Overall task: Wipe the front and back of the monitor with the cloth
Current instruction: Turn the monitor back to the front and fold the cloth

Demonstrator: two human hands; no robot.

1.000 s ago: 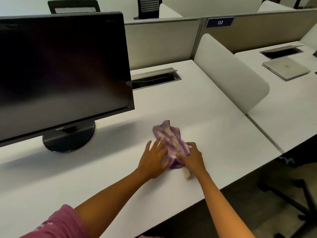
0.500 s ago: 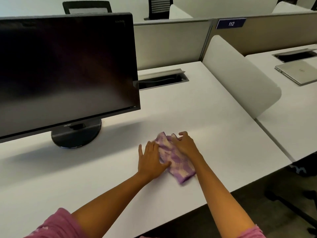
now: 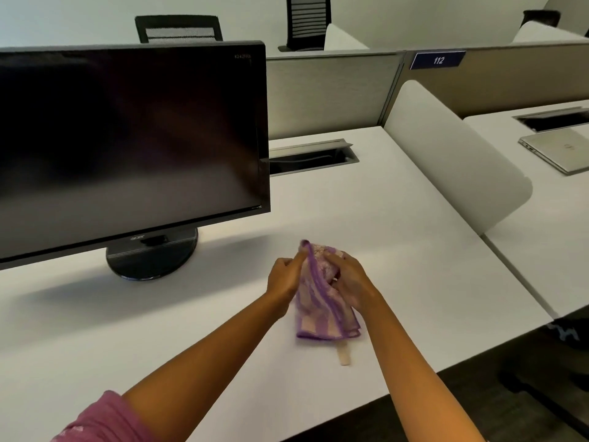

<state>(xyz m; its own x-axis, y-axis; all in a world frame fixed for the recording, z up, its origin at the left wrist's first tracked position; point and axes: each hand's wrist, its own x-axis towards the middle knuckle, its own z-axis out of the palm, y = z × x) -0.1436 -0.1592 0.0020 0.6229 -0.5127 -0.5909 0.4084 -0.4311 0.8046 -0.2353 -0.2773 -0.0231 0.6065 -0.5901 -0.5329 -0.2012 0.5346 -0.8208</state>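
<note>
both hands hold the cloth point(image 3: 322, 301) just above the desk point(image 3: 366, 218), near its front edge. the left hand point(image 3: 284, 278) pinches the cloth's upper edge at 12 o'clock of the bundle, fingers curled. the right hand point(image 3: 350, 281) grips the folds from 3 o'clock. the rest hangs toward 6 o'clock. the monitor point(image 3: 127, 145) stands upright at 10 o'clock from the hands, well apart, screen dark.

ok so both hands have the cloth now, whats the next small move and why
Probably carry the cloth up and left to the monitor screen. The left hand and right hand both grip it, bunched above the desk, and it is not touching the dark screen, so no wiping shows yet.
</note>
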